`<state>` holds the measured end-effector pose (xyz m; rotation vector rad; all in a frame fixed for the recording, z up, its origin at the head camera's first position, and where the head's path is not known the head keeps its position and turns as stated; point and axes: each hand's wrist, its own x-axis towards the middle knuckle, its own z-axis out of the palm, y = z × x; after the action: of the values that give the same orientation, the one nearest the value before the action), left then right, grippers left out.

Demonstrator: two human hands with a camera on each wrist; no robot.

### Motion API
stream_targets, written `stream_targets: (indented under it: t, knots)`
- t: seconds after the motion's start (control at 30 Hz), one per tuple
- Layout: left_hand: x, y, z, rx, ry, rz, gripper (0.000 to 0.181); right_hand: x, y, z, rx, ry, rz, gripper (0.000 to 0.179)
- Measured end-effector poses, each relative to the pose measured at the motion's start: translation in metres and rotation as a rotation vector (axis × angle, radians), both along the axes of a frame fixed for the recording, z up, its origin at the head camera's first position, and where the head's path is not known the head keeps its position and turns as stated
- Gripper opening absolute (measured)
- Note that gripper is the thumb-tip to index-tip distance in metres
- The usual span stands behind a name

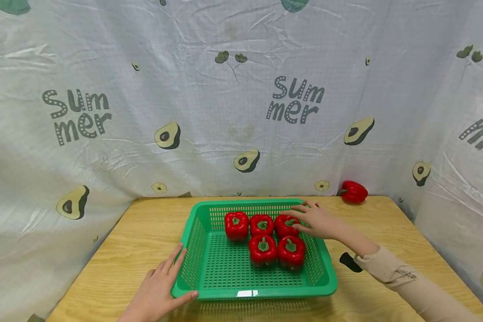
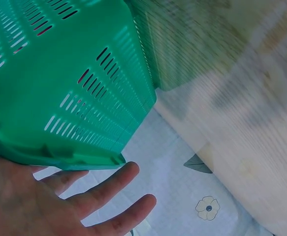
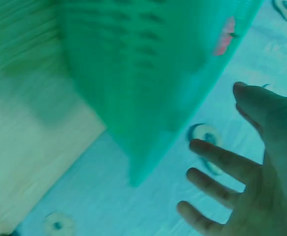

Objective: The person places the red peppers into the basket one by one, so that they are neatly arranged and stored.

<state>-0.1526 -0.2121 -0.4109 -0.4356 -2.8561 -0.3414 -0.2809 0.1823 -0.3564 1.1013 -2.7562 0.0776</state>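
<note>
A green plastic basket (image 1: 241, 294) holds several red bell peppers (image 1: 263, 251), most with green stems facing up. At its front left corner is my left hand (image 1: 156, 286), fingers straight along the outer side and thumb at the front rim. The left wrist view shows those fingers spread at the basket rim (image 2: 59, 162). My right hand (image 1: 319, 221) is over the back right of the basket, its fingers spread above a bell pepper (image 1: 283, 227) that it partly hides. In the right wrist view nothing lies between the spread fingers of the right hand (image 3: 251, 172).
Another red bell pepper (image 1: 353, 192) lies on its side at the back right of the wooden table (image 1: 145, 232). A white printed curtain (image 1: 209, 112) hangs behind the table and along its sides. A small black shape (image 1: 349, 262) shows beside the right sleeve.
</note>
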Motion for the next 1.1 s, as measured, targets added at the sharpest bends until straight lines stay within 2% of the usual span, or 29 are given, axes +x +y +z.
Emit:
stream_targets:
  t: [0.13, 0.23, 0.47, 0.57, 0.67, 0.9, 1.1]
  knots:
    - [0.000, 0.001, 0.000, -0.002, -0.018, 0.000, 0.092, -0.003, 0.025, -0.015, -0.054, 0.063, 0.002, 0.043]
    - [0.000, 0.001, 0.000, -0.003, -0.019, 0.000, 0.092, -0.006, 0.045, -0.027, -0.141, 0.098, 0.005, 0.041]
    - [0.001, 0.001, 0.000, -0.003, -0.019, 0.001, 0.092, -0.020, 0.085, -0.047, -0.273, 0.181, -0.003, 0.043]
    - [0.001, 0.001, 0.001, 0.002, -0.015, 0.000, 0.092, -0.027, 0.099, -0.051, -0.257, 0.241, -0.025, 0.043]
    - [0.001, 0.001, 0.000, 0.010, -0.011, -0.010, 0.091, -0.032, 0.111, -0.054, -0.211, 0.256, -0.085, 0.042]
    - [0.002, 0.001, -0.002, 0.010, -0.021, -0.017, 0.092, -0.034, 0.135, -0.061, -0.149, 0.143, -0.250, 0.039]
    - [0.002, 0.000, 0.001, 0.012, -0.027, -0.009, 0.092, -0.045, 0.150, -0.069, -0.128, 0.154, -0.324, 0.036]
